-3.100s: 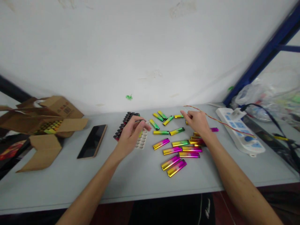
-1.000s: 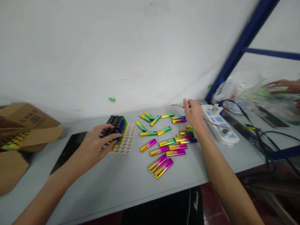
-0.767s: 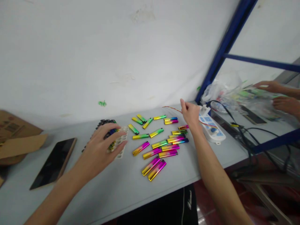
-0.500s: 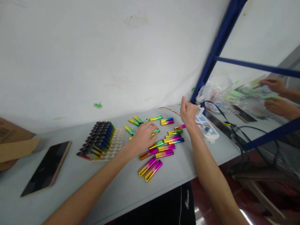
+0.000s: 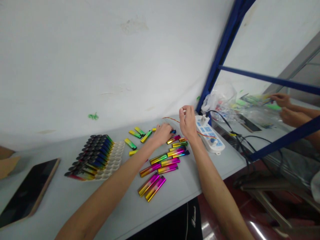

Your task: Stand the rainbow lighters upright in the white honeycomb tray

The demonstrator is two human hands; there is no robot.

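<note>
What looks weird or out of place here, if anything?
The shiny loose sticks look messy, lying at different angles, while black-topped ones fill neat rows in the white tray. A green mark stains the pale wall.

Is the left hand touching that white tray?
Apart. The head view shows the left hand well to the right of the white tray, with bare table and shiny yellow-green pieces between.

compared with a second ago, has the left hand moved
Yes, the left hand has moved right, from the white tray to the loose shiny pieces, nearer the power strip.
</note>
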